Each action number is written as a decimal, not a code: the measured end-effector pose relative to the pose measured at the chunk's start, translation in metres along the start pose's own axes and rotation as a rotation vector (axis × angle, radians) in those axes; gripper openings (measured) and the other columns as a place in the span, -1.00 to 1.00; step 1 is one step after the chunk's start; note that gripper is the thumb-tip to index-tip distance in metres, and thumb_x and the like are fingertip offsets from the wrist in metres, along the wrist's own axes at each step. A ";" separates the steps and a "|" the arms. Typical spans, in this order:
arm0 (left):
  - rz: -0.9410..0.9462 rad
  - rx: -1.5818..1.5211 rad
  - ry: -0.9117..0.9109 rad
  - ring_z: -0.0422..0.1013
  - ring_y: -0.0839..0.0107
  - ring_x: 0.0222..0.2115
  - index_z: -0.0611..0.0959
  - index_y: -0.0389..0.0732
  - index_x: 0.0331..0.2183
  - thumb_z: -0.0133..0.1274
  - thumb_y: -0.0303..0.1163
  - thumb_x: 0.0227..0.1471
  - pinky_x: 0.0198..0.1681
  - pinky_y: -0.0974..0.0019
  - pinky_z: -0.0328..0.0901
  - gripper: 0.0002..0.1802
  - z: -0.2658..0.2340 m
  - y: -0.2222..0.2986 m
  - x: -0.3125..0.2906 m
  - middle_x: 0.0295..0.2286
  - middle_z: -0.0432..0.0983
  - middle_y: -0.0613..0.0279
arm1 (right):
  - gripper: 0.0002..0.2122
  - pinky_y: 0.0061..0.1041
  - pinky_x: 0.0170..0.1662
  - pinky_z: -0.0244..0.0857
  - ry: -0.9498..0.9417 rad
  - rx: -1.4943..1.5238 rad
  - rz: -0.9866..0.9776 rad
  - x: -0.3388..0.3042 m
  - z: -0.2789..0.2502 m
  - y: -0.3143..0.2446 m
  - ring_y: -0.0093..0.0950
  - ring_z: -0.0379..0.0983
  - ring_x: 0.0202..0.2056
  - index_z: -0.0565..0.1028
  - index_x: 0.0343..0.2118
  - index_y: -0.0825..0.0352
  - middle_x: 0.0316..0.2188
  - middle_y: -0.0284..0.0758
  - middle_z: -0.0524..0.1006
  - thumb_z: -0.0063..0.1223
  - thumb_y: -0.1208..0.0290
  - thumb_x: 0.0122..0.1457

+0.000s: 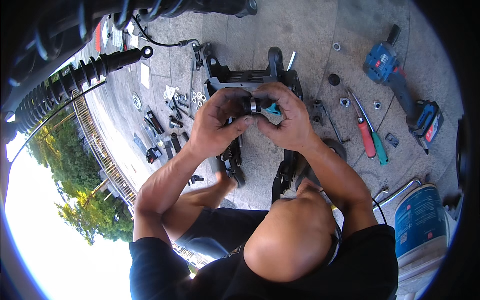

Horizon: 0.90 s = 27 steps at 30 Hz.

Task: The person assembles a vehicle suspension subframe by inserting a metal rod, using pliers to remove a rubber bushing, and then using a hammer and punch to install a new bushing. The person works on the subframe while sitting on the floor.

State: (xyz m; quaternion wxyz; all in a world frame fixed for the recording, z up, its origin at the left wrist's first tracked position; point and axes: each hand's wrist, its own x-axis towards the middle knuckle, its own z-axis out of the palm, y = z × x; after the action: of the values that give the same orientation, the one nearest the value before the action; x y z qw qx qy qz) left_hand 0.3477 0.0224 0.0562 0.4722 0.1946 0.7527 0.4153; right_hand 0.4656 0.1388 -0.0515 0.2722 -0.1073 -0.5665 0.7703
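Between my two hands is a small black and silver ring-shaped part, held up at fingertip level. My left hand grips its left side with bent, dirt-darkened fingers and the thumb. From the other side the fingers and thumb of my right hand close on it. The fingers cover much of the part, so its exact kind is unclear. Beyond and below the hands stands a black metal frame with upright lugs. A teal tool handle shows behind my right hand.
On the paving to the right lie a blue cordless impact wrench, red-handled and green-handled screwdrivers, and loose nuts. A blue bucket stands at lower right. Small parts and washers are scattered left. Black coil-spring shock absorbers intrude at upper left.
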 end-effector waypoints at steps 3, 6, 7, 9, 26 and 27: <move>0.044 -0.061 -0.002 0.43 0.51 -0.24 0.36 -0.40 -0.01 0.18 -0.50 0.01 -0.15 0.39 0.36 -0.48 -0.002 -0.007 -0.006 -0.27 0.49 0.11 | -0.57 -0.46 -0.16 0.40 -0.050 -0.072 -0.100 0.001 0.003 -0.005 -0.31 0.50 -0.20 0.48 -0.13 0.31 -0.20 -0.20 0.48 0.23 0.64 -0.16; 0.070 -0.127 -0.047 0.41 0.50 -0.20 0.35 -0.40 -0.01 0.16 -0.48 0.04 -0.11 0.39 0.34 -0.49 -0.007 -0.020 -0.009 -0.22 0.46 0.12 | -0.59 -0.42 -0.13 0.40 -0.074 -0.131 -0.068 -0.003 0.005 -0.013 -0.26 0.49 -0.19 0.47 -0.14 0.32 -0.21 -0.19 0.48 0.23 0.61 -0.15; 0.090 -0.162 -0.076 0.40 0.50 -0.18 0.35 -0.40 0.00 0.16 -0.47 0.05 -0.10 0.39 0.33 -0.49 -0.010 -0.026 -0.011 -0.20 0.45 0.11 | -0.60 -0.42 -0.13 0.40 -0.073 -0.146 -0.080 -0.005 0.008 -0.015 -0.26 0.49 -0.19 0.47 -0.14 0.32 -0.22 -0.19 0.48 0.23 0.60 -0.14; 0.129 -0.247 -0.120 0.38 0.50 -0.13 0.35 -0.40 0.00 0.15 -0.45 0.06 -0.07 0.38 0.31 -0.49 -0.016 -0.037 -0.016 -0.17 0.43 0.08 | -0.59 -0.40 -0.14 0.41 -0.088 -0.225 -0.115 -0.008 0.013 -0.020 -0.25 0.49 -0.20 0.47 -0.14 0.32 -0.23 -0.20 0.48 0.25 0.60 -0.15; 0.116 -1.019 -0.485 0.41 0.27 -0.11 0.32 -0.21 0.10 0.04 -0.32 0.09 -0.05 0.18 0.32 -0.45 -0.105 -0.117 -0.080 -0.09 0.41 0.12 | -0.61 -0.38 -0.27 0.36 -0.447 -0.663 -0.184 -0.001 0.138 -0.056 -0.28 0.44 -0.32 0.51 -0.12 0.28 -0.35 -0.26 0.43 0.26 0.43 -0.10; 0.161 -0.994 -0.491 0.43 0.28 -0.13 0.31 -0.24 0.09 0.02 -0.37 0.10 -0.06 0.20 0.34 -0.47 -0.111 -0.122 -0.084 -0.13 0.43 0.11 | -0.60 -0.38 -0.29 0.35 -0.497 -0.685 -0.192 0.001 0.145 -0.057 -0.29 0.44 -0.35 0.51 -0.11 0.29 -0.36 -0.26 0.43 0.26 0.44 -0.10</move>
State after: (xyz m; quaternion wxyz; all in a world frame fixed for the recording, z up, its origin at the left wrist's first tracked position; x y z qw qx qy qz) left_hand 0.3037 -0.1547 0.0272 0.6355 0.0965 0.3170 0.6974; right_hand 0.4134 0.0329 0.0506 0.1466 0.0504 -0.8453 0.5113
